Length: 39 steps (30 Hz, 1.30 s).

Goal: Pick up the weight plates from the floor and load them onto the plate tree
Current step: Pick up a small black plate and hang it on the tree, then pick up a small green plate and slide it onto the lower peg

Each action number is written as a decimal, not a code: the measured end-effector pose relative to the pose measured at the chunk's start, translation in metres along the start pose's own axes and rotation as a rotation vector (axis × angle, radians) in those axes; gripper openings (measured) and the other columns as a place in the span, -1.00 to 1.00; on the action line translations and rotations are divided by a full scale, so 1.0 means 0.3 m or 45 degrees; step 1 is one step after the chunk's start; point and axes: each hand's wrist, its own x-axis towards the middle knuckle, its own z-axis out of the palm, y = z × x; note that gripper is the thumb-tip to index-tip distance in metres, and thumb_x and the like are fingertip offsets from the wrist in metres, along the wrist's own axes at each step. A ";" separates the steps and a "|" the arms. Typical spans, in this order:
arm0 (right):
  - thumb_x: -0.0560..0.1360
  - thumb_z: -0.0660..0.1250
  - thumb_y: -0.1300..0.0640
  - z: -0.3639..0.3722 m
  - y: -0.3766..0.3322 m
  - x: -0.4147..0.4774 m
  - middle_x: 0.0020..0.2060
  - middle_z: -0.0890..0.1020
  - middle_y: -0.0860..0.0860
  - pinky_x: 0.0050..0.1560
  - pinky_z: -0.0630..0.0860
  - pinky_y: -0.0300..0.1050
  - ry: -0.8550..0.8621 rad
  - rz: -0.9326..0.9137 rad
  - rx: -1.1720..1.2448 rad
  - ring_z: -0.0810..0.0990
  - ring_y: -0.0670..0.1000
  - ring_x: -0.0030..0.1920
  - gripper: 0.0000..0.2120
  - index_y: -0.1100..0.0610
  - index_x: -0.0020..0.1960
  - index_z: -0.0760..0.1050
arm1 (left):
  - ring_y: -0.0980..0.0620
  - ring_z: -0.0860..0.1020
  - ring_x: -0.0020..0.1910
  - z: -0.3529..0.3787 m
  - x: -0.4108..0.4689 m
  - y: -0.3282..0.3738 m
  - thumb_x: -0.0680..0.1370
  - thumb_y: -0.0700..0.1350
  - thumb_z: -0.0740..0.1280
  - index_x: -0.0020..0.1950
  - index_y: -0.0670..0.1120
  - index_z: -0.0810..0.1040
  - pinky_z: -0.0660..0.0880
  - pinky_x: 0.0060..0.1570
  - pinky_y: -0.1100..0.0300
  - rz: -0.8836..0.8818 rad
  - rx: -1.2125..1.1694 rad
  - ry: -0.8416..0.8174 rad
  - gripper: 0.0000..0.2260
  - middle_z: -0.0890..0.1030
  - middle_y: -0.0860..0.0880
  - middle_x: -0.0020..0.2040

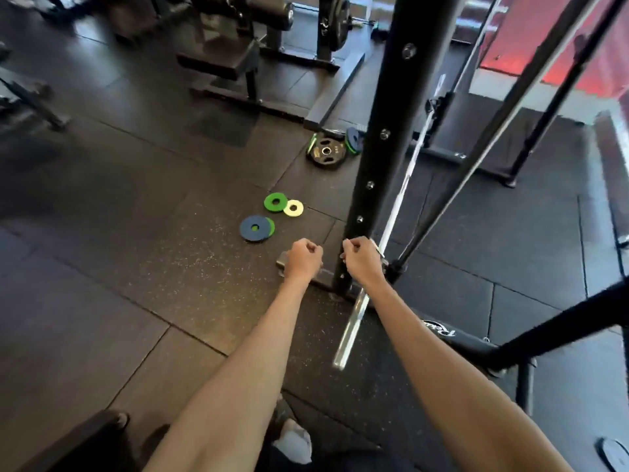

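Progress, in our judgement, is at an early stage. No plate is in hand, and every plate we can identify lies on the floor [136, 233].

Hand state: the left hand [303, 258] and the right hand [362, 258] are extended side by side, slightly apart. Each has its fingers curled into a fist, and we see nothing gripped in either. The left hand sits in front of a grey peg [281, 264] at the foot of the black upright post [381, 131]. We cannot tell whether it touches the peg. We take this post and peg to be part of the plate tree, but the view does not confirm it. No loaded plate shows on the peg.

Plate locations, taken from the left hand:
- Blue plate [254, 228], near, at 11 o'clock, lying flat on top of a partly hidden green one.
- Green plate [275, 202] and pale plate [293, 208], farther out at 12 o'clock, flat and touching or overlapping at their edges.
- Black plate [326, 152], well beyond, at 12 to 1 o'clock, beside the post, with more plates partly hidden around it.

A chrome barbell [350, 332] runs along the floor past the post foot, at 5 o'clock from the right hand.

Remaining work: pick up and load all of the plates listed above.
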 end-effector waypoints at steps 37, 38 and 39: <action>0.65 0.17 0.11 1.468 -0.409 1.529 0.19 0.62 0.21 0.03 0.50 -0.04 -0.889 0.132 -0.925 0.60 0.23 0.19 -0.72 0.25 0.25 0.49 | -0.20 0.60 0.10 -0.645 2.001 -0.557 0.57 -0.04 0.24 0.09 -0.13 0.60 0.54 0.14 -0.05 -0.366 0.865 -0.576 -0.76 0.64 -0.19 0.08; 0.65 0.16 0.11 1.504 -0.385 1.583 0.21 0.61 0.21 0.08 0.50 -0.02 -0.875 0.162 -0.906 0.58 0.23 0.22 -0.71 0.25 0.26 0.48 | -0.21 0.60 0.09 -0.619 2.075 -0.589 0.56 -0.04 0.24 0.07 -0.13 0.60 0.54 0.14 -0.06 -0.350 0.893 -0.601 -0.77 0.63 -0.20 0.07; 0.65 0.16 0.11 1.544 -0.357 1.642 0.22 0.60 0.22 0.12 0.49 0.00 -0.861 0.200 -0.878 0.56 0.24 0.24 -0.70 0.25 0.28 0.47 | -0.21 0.60 0.08 -0.594 2.149 -0.621 0.56 -0.06 0.24 0.06 -0.13 0.60 0.55 0.12 -0.06 -0.346 0.907 -0.630 -0.78 0.64 -0.20 0.06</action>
